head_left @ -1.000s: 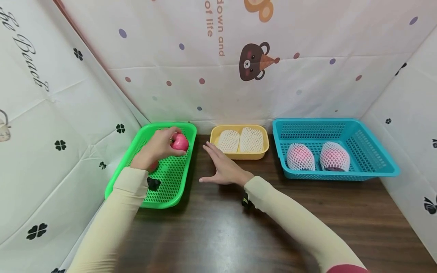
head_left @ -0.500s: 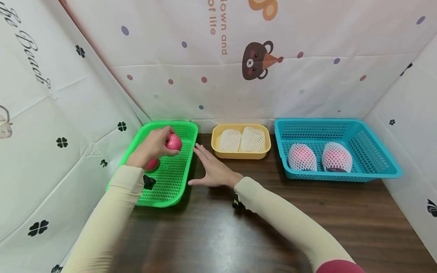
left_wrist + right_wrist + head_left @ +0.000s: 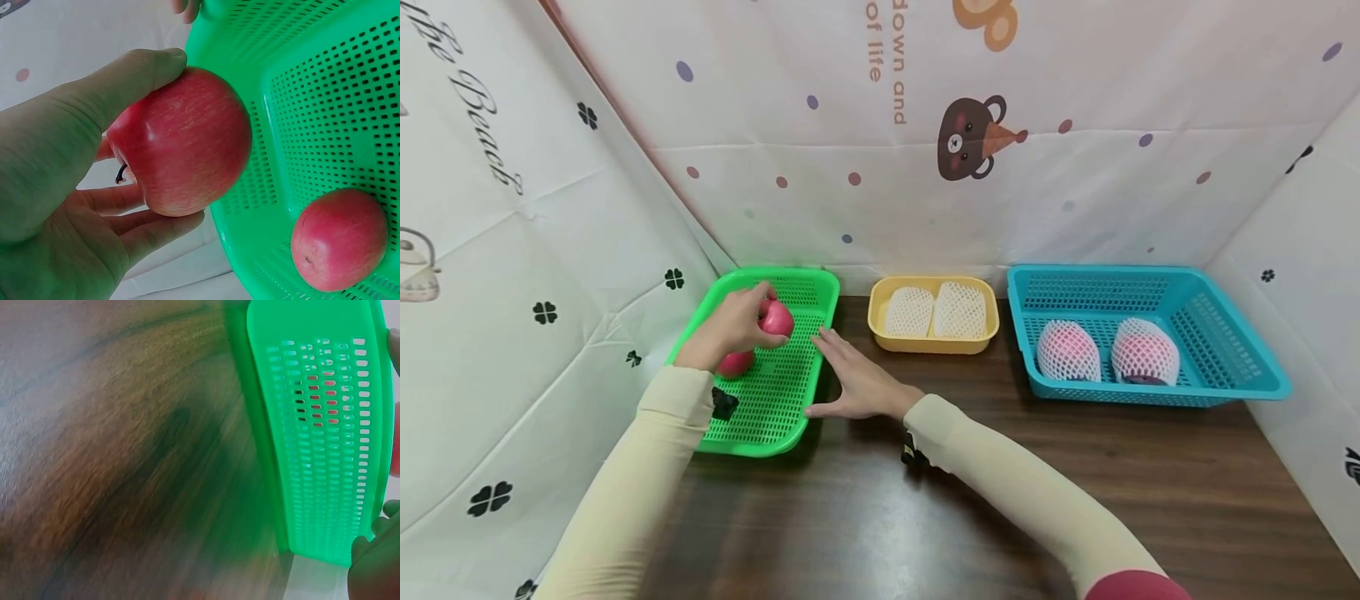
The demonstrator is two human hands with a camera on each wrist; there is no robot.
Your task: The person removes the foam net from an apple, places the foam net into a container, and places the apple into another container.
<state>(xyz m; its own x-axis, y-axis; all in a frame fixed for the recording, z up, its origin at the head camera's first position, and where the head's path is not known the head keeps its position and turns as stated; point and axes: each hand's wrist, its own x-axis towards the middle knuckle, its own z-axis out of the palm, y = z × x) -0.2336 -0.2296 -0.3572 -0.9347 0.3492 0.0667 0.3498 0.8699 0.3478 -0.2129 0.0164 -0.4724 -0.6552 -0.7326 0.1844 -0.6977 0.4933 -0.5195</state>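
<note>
My left hand grips a red apple between thumb and fingers, above the green basket. The apple's dark stem points toward the palm in the left wrist view. A second red apple lies in the basket, below the held one. My right hand has its fingers and thumb spread at the basket's right rim and holds nothing. In the right wrist view its fingertips show at the right edge, beside the basket's perforated wall.
A yellow tray with two white foam nets stands at the back middle. To its right is a blue basket holding two fruits in foam nets. Patterned cloth walls off the back and sides of the wooden table.
My left hand has drawn slightly left with the apple over the green basket. My right hand has moved left, from beside the basket up to its right rim.
</note>
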